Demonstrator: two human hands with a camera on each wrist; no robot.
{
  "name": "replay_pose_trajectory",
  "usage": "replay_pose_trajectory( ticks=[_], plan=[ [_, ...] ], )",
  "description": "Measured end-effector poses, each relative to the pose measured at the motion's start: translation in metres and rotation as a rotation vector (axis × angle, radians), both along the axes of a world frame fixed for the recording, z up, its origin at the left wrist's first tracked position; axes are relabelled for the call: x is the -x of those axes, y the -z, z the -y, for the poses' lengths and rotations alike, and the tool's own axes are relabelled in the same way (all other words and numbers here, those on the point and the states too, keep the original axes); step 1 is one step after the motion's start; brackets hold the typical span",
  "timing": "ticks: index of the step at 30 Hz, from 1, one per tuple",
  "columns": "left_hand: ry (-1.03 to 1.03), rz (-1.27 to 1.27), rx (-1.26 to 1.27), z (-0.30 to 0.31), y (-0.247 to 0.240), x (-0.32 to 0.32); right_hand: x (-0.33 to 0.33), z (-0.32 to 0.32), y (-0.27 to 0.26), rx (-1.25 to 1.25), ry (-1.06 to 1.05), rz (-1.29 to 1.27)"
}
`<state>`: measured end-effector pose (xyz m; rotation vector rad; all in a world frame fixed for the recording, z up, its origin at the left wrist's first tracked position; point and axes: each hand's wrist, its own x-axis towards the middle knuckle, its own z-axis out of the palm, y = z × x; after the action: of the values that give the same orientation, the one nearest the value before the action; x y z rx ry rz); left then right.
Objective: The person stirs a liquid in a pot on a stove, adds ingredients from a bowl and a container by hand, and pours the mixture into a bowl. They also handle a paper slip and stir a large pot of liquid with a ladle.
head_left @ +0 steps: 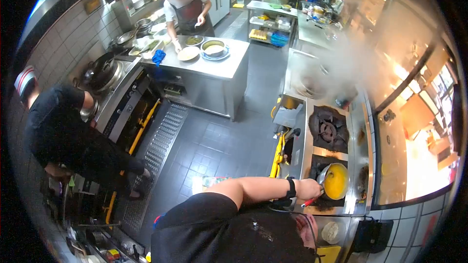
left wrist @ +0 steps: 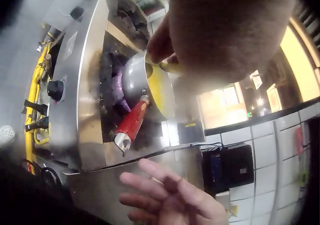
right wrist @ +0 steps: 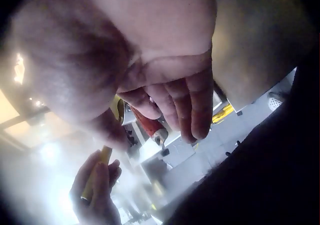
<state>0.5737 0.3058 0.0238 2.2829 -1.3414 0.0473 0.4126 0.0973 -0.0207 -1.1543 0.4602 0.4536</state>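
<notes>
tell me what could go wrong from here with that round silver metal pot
The red handle of the round silver metal pot points toward the steel stove's edge, ungripped; the open right hand nearby might knock it.

Violet flame shows under the pot, so the bright yellow contents could scorch, or spit onto the left hand close by.
</notes>
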Motion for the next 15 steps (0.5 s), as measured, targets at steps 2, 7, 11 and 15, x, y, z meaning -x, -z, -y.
replay_pose_trajectory(
  ticks=[2, 7, 11, 15],
  plan=[
    [0.008, 0.055, 0.046, -0.003, 0.003, 0.000, 0.000, -0.007, -0.011, -0.011, -0.006, -0.023],
    [0.020, -0.014, -0.024, -0.011, -0.014, 0.002, -0.002, -0.014, -0.010, -0.012, -0.017, -0.032],
    [0.035, 0.014, -0.077, -0.009, -0.003, -0.002, -0.004, -0.011, 0.008, -0.038, -0.034, 0.001],
    [0.045, -0.016, -0.109, -0.012, -0.012, 0.001, -0.002, -0.007, 0.011, -0.084, -0.020, -0.005]
  ],
)
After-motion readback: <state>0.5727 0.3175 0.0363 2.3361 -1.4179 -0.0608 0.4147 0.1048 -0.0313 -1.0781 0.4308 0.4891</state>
